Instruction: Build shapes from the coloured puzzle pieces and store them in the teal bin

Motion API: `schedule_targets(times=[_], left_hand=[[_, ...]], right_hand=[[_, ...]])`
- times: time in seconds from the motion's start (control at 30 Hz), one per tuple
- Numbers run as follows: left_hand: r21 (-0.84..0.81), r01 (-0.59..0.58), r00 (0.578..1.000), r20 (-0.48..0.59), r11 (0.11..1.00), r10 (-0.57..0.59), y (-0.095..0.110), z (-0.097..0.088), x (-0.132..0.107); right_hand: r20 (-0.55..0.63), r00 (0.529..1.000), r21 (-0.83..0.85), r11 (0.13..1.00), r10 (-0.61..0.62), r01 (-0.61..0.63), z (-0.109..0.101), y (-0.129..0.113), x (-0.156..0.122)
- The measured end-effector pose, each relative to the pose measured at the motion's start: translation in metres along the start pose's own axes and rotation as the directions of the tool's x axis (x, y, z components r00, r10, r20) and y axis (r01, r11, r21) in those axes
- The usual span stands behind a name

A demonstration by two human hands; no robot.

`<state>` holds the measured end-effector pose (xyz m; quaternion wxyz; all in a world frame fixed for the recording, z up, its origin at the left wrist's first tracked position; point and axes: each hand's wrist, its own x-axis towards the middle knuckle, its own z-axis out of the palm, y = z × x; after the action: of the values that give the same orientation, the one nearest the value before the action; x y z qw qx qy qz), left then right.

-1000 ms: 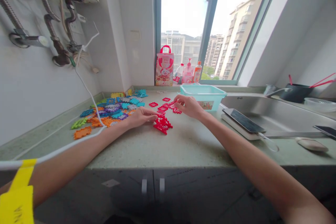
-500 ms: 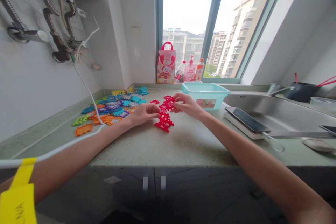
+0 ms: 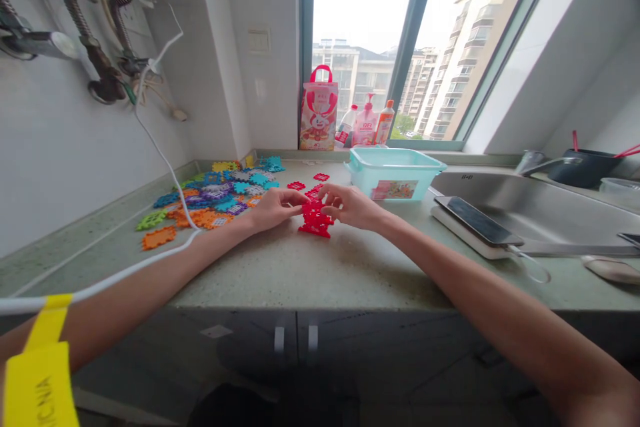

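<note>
On the counter, a small structure of red interlocking plastic pieces (image 3: 316, 222) stands upright between my hands. The fingers and thumb of my left hand (image 3: 275, 208) pinch its upper left edge. From the other side, my right hand (image 3: 353, 207) curls its fingers around the upper right part of the red pieces. Exactly where separate pieces join is too small to make out. Just behind lie loose red pieces (image 3: 297, 185). To the left spreads a pile of orange, blue, purple and green interlocking pieces (image 3: 210, 192).
A turquoise plastic box (image 3: 400, 177) stands behind my right hand. Right of it, a phone (image 3: 477, 220) lies on a white block beside the sink (image 3: 560, 213). A white cable (image 3: 170, 177) crosses the left side. Bottles (image 3: 367, 123) and a pink bag (image 3: 319, 117) stand on the windowsill.
My right hand has lowered the red piece it held onto the top of the standing red pieces. Both hands are now closer together, and the view has shifted slightly.
</note>
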<state>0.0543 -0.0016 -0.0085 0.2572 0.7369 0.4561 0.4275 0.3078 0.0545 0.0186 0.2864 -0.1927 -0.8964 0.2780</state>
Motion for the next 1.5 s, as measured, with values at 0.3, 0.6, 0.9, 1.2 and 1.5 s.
schedule_targets(times=[0.3,0.6,0.9,1.2,1.5], left_hand=[[0.075,0.045,0.999,-0.006,0.996,-0.045,0.0,-0.005,0.002],[0.209,0.066,0.992,0.091,0.976,-0.086,0.0,-0.006,0.002],[0.224,0.0,0.995,0.094,0.974,-0.022,-0.005,-0.005,0.002],[0.26,-0.053,0.995,0.099,0.964,0.028,0.005,-0.002,-0.001],[0.278,-0.087,0.988,0.148,0.957,0.046,0.006,-0.005,-0.001]], right_hand=[[-0.119,0.986,-0.28,0.949,0.115,-0.144,-0.014,0.017,0.002],[-0.111,0.945,-0.571,0.758,0.309,-0.315,-0.023,0.051,0.002],[0.073,0.962,-0.471,0.859,0.263,-0.199,-0.037,0.049,0.002],[-0.254,0.967,-0.272,0.957,0.033,-0.104,-0.031,0.026,0.007],[-0.182,0.967,-0.182,0.973,-0.178,0.144,0.005,-0.002,0.004]])
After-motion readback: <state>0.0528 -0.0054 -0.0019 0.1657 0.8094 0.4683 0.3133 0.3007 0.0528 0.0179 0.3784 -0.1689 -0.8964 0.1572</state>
